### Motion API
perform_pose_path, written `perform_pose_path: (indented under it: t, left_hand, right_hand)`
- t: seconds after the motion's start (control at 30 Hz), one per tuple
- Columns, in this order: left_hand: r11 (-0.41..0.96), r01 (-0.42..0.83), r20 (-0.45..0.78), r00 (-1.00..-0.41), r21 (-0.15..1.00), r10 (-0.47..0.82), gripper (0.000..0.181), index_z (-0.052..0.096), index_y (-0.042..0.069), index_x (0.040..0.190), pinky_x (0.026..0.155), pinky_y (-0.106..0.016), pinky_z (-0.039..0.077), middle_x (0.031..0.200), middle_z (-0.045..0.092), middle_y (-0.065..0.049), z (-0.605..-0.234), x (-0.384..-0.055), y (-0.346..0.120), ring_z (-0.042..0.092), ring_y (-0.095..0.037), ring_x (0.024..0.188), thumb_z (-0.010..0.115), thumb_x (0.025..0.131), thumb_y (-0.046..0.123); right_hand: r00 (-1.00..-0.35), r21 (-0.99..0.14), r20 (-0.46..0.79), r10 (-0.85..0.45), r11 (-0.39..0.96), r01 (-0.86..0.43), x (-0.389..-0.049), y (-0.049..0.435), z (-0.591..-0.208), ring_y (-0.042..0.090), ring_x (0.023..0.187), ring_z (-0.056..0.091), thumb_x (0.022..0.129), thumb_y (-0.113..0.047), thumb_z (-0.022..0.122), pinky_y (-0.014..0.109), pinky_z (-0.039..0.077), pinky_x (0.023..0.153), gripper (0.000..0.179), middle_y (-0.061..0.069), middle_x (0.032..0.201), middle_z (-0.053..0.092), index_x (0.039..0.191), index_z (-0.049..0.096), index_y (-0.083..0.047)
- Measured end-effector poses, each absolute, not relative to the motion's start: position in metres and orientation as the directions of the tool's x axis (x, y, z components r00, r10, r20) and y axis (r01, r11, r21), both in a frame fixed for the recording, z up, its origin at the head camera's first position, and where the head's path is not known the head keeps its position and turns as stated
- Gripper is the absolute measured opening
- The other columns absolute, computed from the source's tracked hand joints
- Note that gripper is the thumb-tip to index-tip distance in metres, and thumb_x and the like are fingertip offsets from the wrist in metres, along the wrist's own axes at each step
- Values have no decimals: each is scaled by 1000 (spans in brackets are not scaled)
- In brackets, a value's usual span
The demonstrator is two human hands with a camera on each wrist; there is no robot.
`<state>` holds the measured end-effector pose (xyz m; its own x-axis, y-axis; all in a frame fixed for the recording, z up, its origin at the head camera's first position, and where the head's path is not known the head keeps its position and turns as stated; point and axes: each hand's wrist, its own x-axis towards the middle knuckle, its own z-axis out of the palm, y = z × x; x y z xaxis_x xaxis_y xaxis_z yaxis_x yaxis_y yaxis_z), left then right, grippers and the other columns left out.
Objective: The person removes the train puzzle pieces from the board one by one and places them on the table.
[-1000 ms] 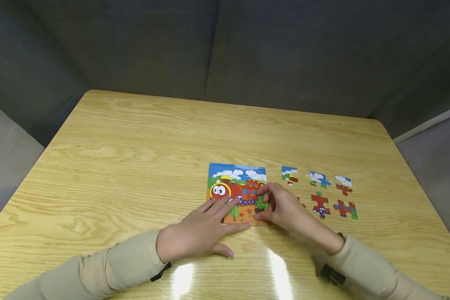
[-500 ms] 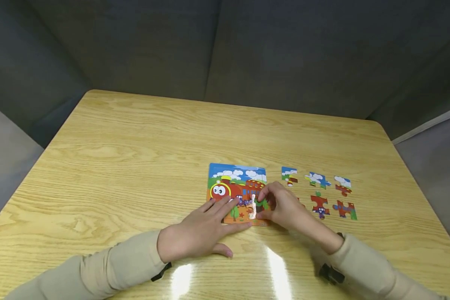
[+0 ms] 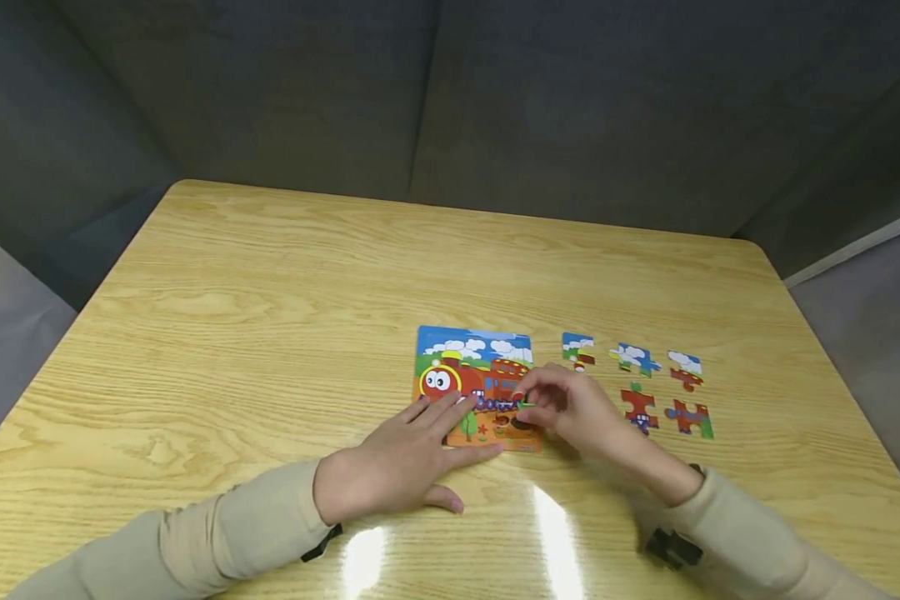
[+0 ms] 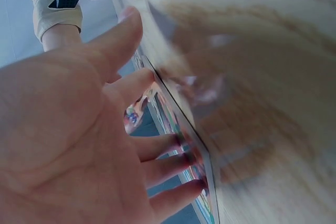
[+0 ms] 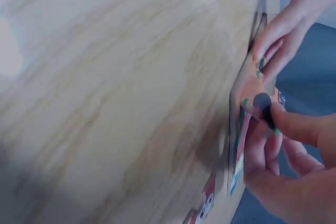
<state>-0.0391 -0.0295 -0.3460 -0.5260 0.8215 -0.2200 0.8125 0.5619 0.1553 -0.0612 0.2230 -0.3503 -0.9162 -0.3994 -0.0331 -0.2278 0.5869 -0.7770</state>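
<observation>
A picture puzzle (image 3: 474, 333) of a red train with big eyes lies on the table in the head view. My left hand (image 3: 393, 467) rests on its lower left part, fingers spread and straight. Over the puzzle's lower right corner, my right hand (image 3: 585, 412) pinches a small puzzle piece (image 3: 526, 402) between thumb and fingers. That piece is tilted up from the board and mostly hidden by the fingers. In the left wrist view, the left fingertips touch the board's edge (image 4: 206, 153).
Several loose puzzle pieces lie right of the board in two rows, among them a sky piece (image 3: 578, 346), a cloud piece (image 3: 685, 367) and a red train piece (image 3: 640, 408). The wooden table (image 3: 270, 275) extends to dark curtains (image 3: 570, 108) behind it.
My right hand has tilted the pinched piece, which flashed with glare half a second ago, and has shifted slightly right. A loose piece's edge is now hidden behind it. My left hand stays put.
</observation>
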Motion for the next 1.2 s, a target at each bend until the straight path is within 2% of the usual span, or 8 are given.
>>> perform_pose_path:
  t: [0.17, 0.33, 0.5, 0.6, 0.73, 0.97, 1.2]
  left_hand:
    - [559, 814, -216, -523, 161, 824, 72, 30, 39, 154, 115, -48, 25, 161, 18, -16, -345, -40, -30, 20, -32, 146, 54, 89, 60]
    - [562, 809, -225, -523, 173, 822, 72, 29, 38, 154, 115, -48, 23, 161, 17, -16, -345, -40, -30, 19, -32, 147, 52, 90, 59]
    - [560, 809, -224, -521, 177, 823, 71, 29, 39, 154, 116, -46, 22, 162, 15, -15, -346, -40, -28, 18, -31, 147, 54, 90, 58]
    - [565, 807, -224, -526, 172, 820, 71, 29, 40, 154, 116, -47, 23, 161, 17, -15, -346, -39, -29, 19, -31, 147, 54, 90, 58]
    - [567, 806, -219, -531, 167, 819, 71, 30, 40, 154, 115, -48, 25, 161, 19, -15, -346, -39, -29, 21, -31, 146, 54, 89, 59]
    - [562, 817, -212, -530, 133, 821, 71, 30, 40, 153, 115, -46, 26, 160, 21, -15, -348, -39, -30, 22, -31, 146, 54, 89, 60]
    - [563, 817, -214, -533, 122, 819, 72, 29, 41, 154, 115, -46, 24, 161, 20, -15, -349, -39, -30, 21, -31, 147, 53, 89, 60]
  right_hand:
    - [-911, -814, -125, -394, 566, -133, -59, 236, -340, 20, 64, 59, 85, 3, 72, 26, 48, 53, 16, 6, 84, 61, 99, 67, -4]
    - [-899, -811, -141, -414, 569, -135, -53, 267, -328, 22, 66, 63, 86, 3, 71, 26, 46, 53, 18, 6, 85, 65, 102, 65, -4]
    - [-911, -784, -128, -392, 603, -149, -43, 320, -324, 15, 71, 62, 84, 6, 71, 27, 51, 55, 23, 6, 91, 63, 105, 64, -1]
    - [-923, -760, -194, -332, 646, -73, -34, 352, -327, 11, 78, 63, 85, 7, 70, 28, 55, 62, 26, 5, 96, 63, 109, 63, 3]
    - [-917, -702, -282, -282, 712, -3, -21, 382, -334, 10, 77, 65, 87, 1, 71, 28, 54, 62, 25, 3, 91, 64, 109, 62, 5]
    - [-950, -536, -171, -260, 834, -132, -9, 402, -347, 2, 66, 61, 76, 5, 78, 24, 50, 54, 23, -6, 78, 59, 94, 67, -4]
    - [-953, -383, -251, -170, 922, -63, -7, 403, -346, 0, 66, 57, 77, -1, 80, 25, 48, 56, 22, -7, 77, 57, 92, 67, -10]
